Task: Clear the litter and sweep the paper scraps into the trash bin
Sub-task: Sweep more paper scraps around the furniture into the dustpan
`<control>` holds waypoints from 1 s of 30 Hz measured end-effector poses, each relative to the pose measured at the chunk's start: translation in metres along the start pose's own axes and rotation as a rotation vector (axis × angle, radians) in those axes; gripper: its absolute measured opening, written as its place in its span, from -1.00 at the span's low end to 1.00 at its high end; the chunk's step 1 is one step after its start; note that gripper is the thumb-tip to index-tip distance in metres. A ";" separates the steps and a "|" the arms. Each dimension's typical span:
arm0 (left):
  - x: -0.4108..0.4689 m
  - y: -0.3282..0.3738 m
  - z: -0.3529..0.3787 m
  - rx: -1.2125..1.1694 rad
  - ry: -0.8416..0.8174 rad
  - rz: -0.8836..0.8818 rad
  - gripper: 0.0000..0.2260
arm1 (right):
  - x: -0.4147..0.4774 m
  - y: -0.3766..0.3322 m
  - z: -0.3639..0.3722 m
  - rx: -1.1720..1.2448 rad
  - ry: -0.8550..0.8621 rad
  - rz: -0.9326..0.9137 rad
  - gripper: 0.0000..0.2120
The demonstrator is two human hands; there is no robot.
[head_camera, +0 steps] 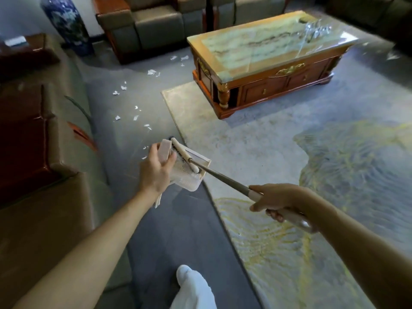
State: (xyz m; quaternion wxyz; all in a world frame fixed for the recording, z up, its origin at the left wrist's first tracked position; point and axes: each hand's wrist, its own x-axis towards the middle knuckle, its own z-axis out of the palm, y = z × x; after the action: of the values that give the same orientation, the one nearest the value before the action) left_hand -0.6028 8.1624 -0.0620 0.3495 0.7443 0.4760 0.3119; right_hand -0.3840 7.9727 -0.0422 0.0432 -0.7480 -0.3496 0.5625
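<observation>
My left hand grips a pale pink dustpan held up in front of me, its comb edge toward me. My right hand holds the pink grip of a broom handle, a thin metal rod. The broom head, cream with dark bristles, lies across the dustpan. Several white paper scraps lie scattered on the grey floor beyond the dustpan, trailing away toward more scraps near the armchair. No trash bin is in view.
A sofa with wooden arms runs along the left. A marble-topped wooden coffee table stands on a patterned rug to the right. Armchairs and a blue-white vase stand at the back. My white-clad leg shows below.
</observation>
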 end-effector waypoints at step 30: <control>-0.383 0.621 0.718 -0.455 -0.974 0.669 -0.59 | -0.455 0.748 -0.141 0.975 0.600 0.499 -0.69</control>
State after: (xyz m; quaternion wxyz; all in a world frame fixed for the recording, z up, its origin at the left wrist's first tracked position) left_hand 0.1390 7.4590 -0.0082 0.5590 0.8166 -0.0745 0.1229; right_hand 0.0377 7.1970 0.0359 0.3433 -0.8267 0.1603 0.4159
